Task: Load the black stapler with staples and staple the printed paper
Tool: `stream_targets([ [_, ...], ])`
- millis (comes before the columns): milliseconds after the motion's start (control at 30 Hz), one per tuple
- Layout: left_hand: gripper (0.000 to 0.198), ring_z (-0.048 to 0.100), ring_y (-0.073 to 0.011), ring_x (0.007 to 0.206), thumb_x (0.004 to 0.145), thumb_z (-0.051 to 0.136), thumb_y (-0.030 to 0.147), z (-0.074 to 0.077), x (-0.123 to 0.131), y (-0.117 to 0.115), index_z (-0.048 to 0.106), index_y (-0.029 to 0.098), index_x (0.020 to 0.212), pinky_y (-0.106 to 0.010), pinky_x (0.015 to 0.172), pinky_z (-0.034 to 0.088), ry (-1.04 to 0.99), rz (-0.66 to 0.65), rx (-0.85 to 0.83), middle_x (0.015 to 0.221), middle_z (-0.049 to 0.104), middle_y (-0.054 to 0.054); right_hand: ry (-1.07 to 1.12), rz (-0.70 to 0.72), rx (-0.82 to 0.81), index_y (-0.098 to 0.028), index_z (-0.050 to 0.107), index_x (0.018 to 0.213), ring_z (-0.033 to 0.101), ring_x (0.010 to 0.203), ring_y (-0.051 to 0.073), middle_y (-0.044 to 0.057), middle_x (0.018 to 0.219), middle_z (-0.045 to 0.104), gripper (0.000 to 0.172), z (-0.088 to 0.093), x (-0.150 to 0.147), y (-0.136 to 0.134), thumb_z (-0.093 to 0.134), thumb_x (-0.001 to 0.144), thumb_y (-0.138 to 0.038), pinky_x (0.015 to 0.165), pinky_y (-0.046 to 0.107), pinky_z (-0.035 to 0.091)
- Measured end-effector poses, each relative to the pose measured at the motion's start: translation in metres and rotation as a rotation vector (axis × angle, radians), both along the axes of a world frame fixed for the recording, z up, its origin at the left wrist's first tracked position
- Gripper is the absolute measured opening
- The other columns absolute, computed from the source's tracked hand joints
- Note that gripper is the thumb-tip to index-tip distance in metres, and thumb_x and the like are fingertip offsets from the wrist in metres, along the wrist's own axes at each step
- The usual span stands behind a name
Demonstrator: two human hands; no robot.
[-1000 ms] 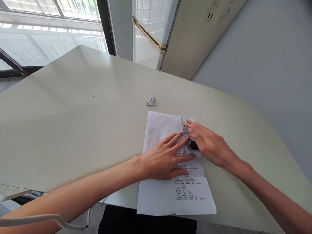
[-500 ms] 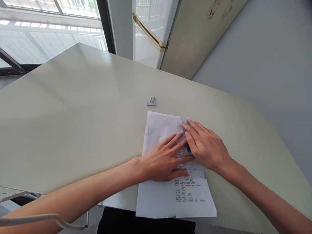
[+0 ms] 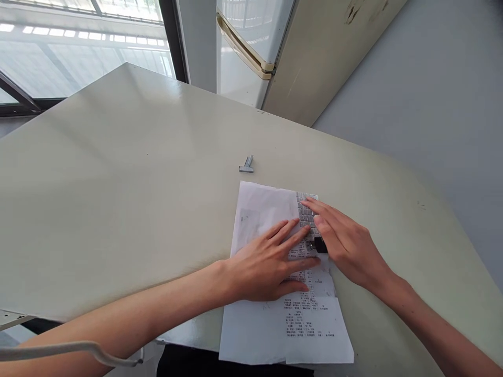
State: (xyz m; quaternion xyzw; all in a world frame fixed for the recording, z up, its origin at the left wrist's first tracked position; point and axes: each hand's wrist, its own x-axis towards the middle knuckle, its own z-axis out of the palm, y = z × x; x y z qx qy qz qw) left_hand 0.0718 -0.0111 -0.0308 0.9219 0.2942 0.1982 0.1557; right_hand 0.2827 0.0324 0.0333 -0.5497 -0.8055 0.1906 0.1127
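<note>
Printed sheets of paper (image 3: pixel 251 330) lie near the table's front edge, with rows of dark print along their right side. My left hand (image 3: pixel 271 264) rests flat on the paper with its fingers spread. Over the right edge of the sheets is my right hand (image 3: pixel 346 238), its fingers stretched out and nothing gripped in them. Beneath its palm shows a small black object with a metal end (image 3: pixel 321 244), perhaps a stapler; the rest of it is hidden. Just beyond the paper lie two short grey staple strips (image 3: pixel 246 167), one touching or close to the other.
The pale table (image 3: pixel 118 199) spreads wide to both sides. Behind it stand a white fridge (image 3: pixel 247 68) and a grey wall (image 3: pixel 432 94). A window (image 3: pixel 78 52) is at the back left. A white cable or tube (image 3: pixel 78 347) crosses by my left forearm.
My right hand has shifted right and away from my left hand, uncovering more of the black object and the printed strip. My left hand stays on the paper. The view has shifted slightly.
</note>
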Motion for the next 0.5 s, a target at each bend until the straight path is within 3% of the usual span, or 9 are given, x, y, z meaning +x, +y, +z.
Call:
stream_targets([
  [133,0.055,0.011,-0.0388,0.164,0.107,0.054,0.054,0.002,-0.001,0.001,0.056,0.028,0.155,-0.058,0.132,0.022,0.005,-0.004,-0.009,0.176,0.025,-0.009,0.166,-0.013,-0.024,-0.035,0.063,0.143,0.049,0.151,0.026,-0.002,0.158,0.058,0.045,0.007,0.016,-0.003,0.034,0.112,-0.050,0.127,0.049,0.039],
  [267,0.054,0.013,-0.0404,0.164,0.106,0.056,0.051,0.004,-0.002,0.002,0.058,0.027,0.154,-0.058,0.132,0.022,0.008,-0.009,-0.009,0.176,0.024,-0.011,0.199,-0.063,-0.001,-0.034,0.068,0.137,0.056,0.145,0.028,0.001,0.151,0.065,0.046,0.007,0.035,-0.011,0.035,0.111,-0.053,0.124,0.050,0.043],
  [500,0.054,0.017,-0.0424,0.163,0.107,0.055,0.051,0.005,-0.003,0.005,0.057,0.026,0.155,-0.059,0.130,0.025,0.010,-0.016,-0.017,0.176,0.022,-0.014,0.280,-0.264,-0.041,-0.033,0.069,0.135,0.054,0.146,0.028,0.001,0.149,0.066,0.047,-0.018,0.065,-0.020,0.037,0.110,-0.057,0.126,0.053,0.038],
])
